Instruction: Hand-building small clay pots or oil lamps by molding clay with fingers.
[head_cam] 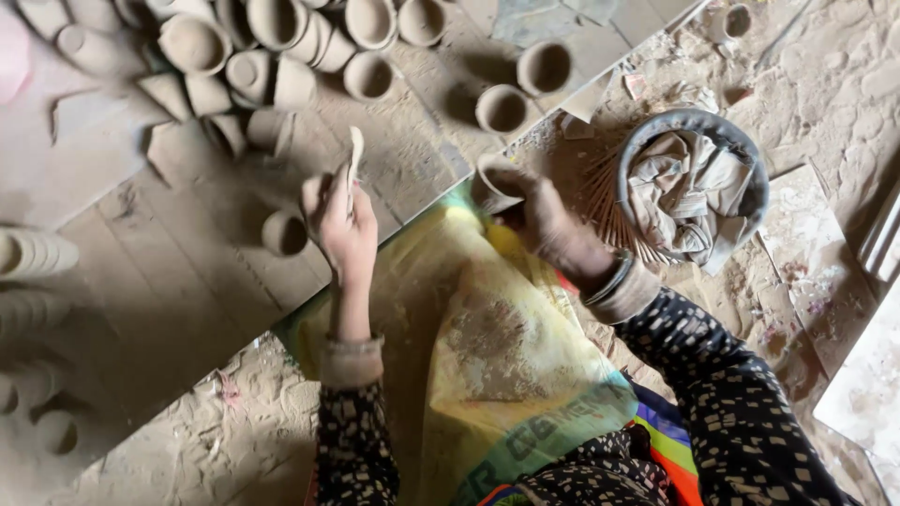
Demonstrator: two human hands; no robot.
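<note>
My left hand (339,227) is raised over the wooden board and grips a thin, pale, spoon-like scraping tool (354,159) that points upward. My right hand (553,225) holds a small unfired clay cup (497,183) by its side, mouth turned toward the left hand. Both hands are dusted with clay. A single clay cup (283,232) stands on the board just left of my left hand. A yellow woven sack (487,347) lies over my lap beneath both arms.
Many raw clay cups (272,56) crowd the top of the wooden board (159,272), two more (544,67) stand apart. Stacked cups (33,253) lie at the left edge. A round basin (694,183) with a crumpled cloth sits right, on dusty ground.
</note>
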